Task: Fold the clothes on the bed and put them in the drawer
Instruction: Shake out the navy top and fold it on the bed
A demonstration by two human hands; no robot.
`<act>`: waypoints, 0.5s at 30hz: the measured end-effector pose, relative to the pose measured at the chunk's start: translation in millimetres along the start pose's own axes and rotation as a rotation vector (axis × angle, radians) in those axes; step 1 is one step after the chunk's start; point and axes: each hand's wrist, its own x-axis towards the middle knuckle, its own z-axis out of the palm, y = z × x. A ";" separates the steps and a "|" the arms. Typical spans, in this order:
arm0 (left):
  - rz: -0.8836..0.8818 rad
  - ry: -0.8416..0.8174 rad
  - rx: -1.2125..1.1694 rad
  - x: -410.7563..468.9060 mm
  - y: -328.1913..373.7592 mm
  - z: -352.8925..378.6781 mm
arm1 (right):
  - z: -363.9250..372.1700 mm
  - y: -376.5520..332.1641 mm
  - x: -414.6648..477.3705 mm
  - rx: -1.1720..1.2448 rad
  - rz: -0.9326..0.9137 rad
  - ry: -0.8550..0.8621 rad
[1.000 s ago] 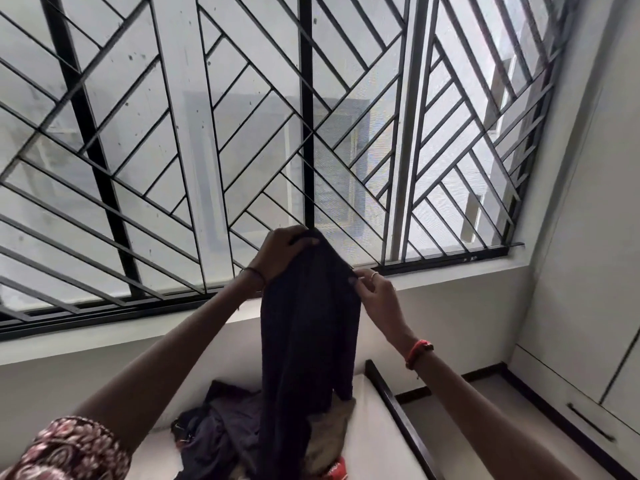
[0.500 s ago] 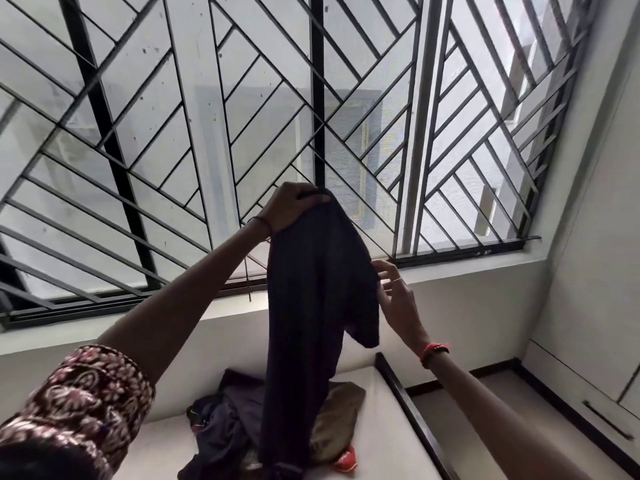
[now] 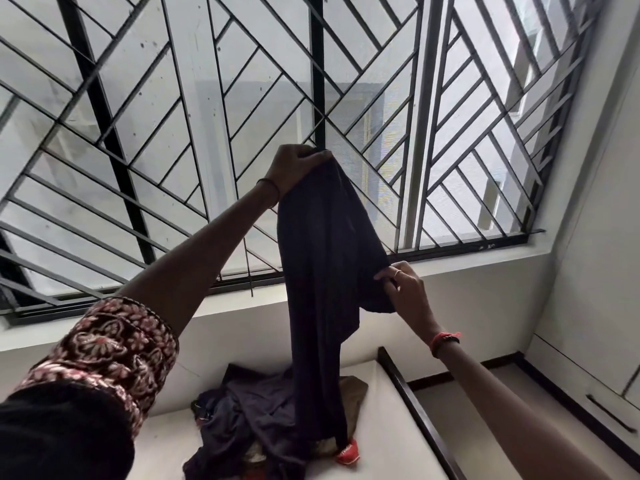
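Window grille (image 3: 173, 133) spans the far wall above a white bed (image 3: 381, 427). Left hand (image 3: 298, 168) is raised high, fingers curled tightly around the top edge of a dark garment (image 3: 322, 271). The garment hangs in the air, its lower end reaching a clothes pile (image 3: 256, 417) on the bed. Right hand (image 3: 405, 292), lower and to the right, pinches a side fold of the garment between thumb and fingers.

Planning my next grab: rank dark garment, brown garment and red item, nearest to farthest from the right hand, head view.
1. dark garment: pinched by the right hand.
2. brown garment: below, on the bed.
3. red item: farther down the bed.
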 end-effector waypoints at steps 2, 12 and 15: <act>-0.009 0.032 -0.019 1.4 -3.4 2.2 | -2.7 2.7 -2.5 -0.020 0.018 0.005; -0.024 0.153 -0.060 10.4 -5.0 16.5 | 19.8 -2.5 -48.7 -0.004 0.105 -0.163; -0.012 0.156 -0.067 9.5 -0.4 23.1 | 27.7 -23.7 -60.1 0.019 0.173 -0.250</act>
